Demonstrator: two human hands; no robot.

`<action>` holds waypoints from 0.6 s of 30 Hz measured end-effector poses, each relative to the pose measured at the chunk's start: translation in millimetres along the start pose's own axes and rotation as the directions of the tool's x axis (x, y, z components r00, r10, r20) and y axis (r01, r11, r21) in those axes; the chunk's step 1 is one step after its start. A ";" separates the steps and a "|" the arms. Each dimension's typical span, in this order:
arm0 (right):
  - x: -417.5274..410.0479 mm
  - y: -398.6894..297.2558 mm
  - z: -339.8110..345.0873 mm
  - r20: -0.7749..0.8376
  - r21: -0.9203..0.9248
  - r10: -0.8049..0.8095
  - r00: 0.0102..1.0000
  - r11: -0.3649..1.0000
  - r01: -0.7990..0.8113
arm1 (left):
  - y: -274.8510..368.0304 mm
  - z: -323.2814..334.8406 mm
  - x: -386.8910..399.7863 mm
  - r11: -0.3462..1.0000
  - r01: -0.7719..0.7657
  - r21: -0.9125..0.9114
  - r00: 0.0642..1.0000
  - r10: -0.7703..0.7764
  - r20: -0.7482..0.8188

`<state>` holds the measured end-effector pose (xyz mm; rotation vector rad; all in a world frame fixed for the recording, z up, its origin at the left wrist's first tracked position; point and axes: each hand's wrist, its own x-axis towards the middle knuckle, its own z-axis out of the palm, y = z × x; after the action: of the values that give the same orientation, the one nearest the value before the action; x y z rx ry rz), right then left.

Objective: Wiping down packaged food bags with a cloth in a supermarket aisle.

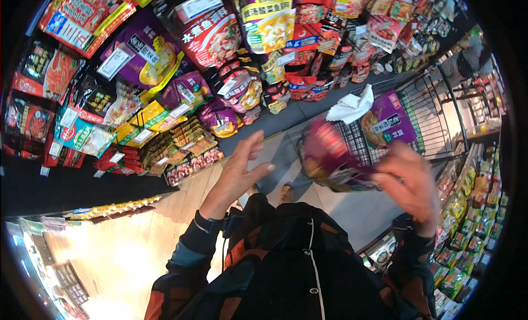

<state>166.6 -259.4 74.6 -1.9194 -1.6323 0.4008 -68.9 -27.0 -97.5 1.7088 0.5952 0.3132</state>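
Observation:
My right hand point(408, 180) grips the edge of a purple seasoning packet point(330, 151), blurred by motion, which hangs in front of a wire shopping cart point(431, 109). Behind it, a similar purple packet point(390, 118) with a picture of food lies in the cart. A crumpled white paper point(350, 104) rests beside that one. Held up with the fingers apart, my left hand point(243, 171) has nothing in it. It is near a display box of small packs point(194, 167) on the shelf's lower edge, without touching it.
Hanging seasoning packets point(214, 35) with price tags fill the shelf ahead. To the right stands another shelf of packaged goods point(470, 225). Wooden flooring point(123, 254) spreads to the left, grey tiles point(334, 204) below the cart. A person point(474, 56) is at the upper right.

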 end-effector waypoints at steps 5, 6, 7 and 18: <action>62.7 11.3 95.3 0.239 0.162 -0.110 0.965 0.984 0.072 | -17.4 -30.9 -5.4 0.987 -0.097 0.132 0.995 0.097 0.001; 72.3 12.1 113.0 0.282 0.156 -0.130 0.950 0.984 0.088 | -25.0 -43.2 -11.1 0.988 0.011 0.152 0.998 -0.021 0.059; 82.2 14.0 128.8 0.291 0.160 -0.129 0.948 0.983 0.085 | -31.9 -53.8 -17.7 0.989 0.021 0.147 0.998 -0.029 0.058; 184.2 29.2 256.5 0.308 0.159 -0.177 0.935 0.978 0.133 | -126.3 -102.6 -40.4 0.871 0.360 -0.334 0.870 -0.443 -0.218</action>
<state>80.7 -23.2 -118.8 -1.6734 -1.8942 0.7715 -182.4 52.4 -192.0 1.2286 1.0565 0.3287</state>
